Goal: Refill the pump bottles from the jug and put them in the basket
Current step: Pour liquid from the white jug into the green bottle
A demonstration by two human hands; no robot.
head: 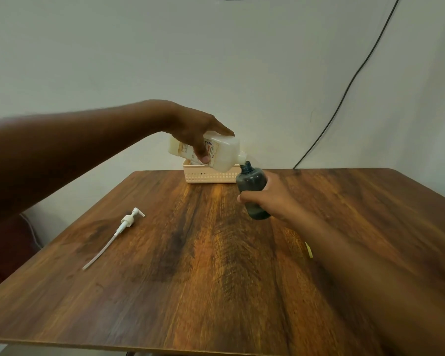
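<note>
Up at the far middle of the table, one dark translucent pump bottle (252, 191) is wrapped in the right hand (270, 199), fingers closed around its lower body; its long axis leans a little, open neck up and toward the left hand, base toward the wrist and seemingly clear of the tabletop. One white jug (211, 154) is gripped from above by the left hand (195, 132), thumb across the label and fingers over the top; its long axis lies near level, tipped down so the spout sits right at the bottle's open neck. Whether liquid is running cannot be told. Just behind both hands, partly hidden by the jug, stands one pale slotted basket (206, 177) near the table's far edge. One white pump head (129, 220) with its long dip tube lies flat well toward the left arm's side, nozzle pointing away, tube running back toward the near left edge. A small yellowish item (309, 249) peeks out beside the right forearm; it is too hidden to name. The wooden table (190, 278) is bare between the arms, and its left and near edges are in view. A black cable (355, 75) runs down the wall beyond the right hand.
</note>
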